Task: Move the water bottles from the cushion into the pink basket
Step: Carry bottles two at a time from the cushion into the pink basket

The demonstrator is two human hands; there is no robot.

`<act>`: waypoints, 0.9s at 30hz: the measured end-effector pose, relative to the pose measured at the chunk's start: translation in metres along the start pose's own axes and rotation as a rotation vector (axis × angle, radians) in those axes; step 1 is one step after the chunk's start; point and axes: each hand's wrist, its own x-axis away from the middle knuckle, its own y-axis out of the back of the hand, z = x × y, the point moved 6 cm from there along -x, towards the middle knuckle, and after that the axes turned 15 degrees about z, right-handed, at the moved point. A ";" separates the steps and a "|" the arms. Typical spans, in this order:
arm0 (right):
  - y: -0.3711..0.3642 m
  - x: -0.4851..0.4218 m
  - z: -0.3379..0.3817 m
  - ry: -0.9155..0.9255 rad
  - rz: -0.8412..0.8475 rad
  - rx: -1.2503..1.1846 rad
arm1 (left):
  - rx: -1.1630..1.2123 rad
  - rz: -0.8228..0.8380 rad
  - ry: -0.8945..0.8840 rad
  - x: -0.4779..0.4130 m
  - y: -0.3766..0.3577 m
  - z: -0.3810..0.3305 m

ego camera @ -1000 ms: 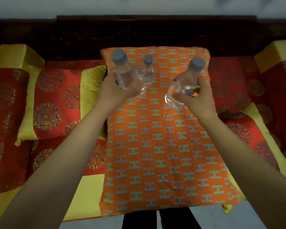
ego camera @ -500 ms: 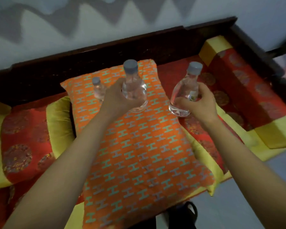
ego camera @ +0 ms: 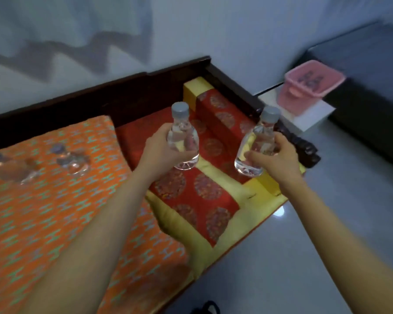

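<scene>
Head view, from the left?
— Two blurred water bottles (ego camera: 70, 160) lie on the orange cushion (ego camera: 55, 211). Left hand (ego camera: 161, 150) grips one capped bottle (ego camera: 183, 141) upright; right hand (ego camera: 275, 158) grips another bottle (ego camera: 256, 143).
— And the pink basket (ego camera: 313, 85)?
— Far right, well apart, on a white stand (ego camera: 309, 114).

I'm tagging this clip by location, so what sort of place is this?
Probably a home living room: a dark wooden bench with red and yellow cushions, a tiled floor, and a pink basket on a low white stand.
</scene>
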 end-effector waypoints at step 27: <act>0.489 -0.042 -0.187 -0.218 -0.341 -0.031 | 0.085 0.417 -0.213 -0.278 -0.436 -0.274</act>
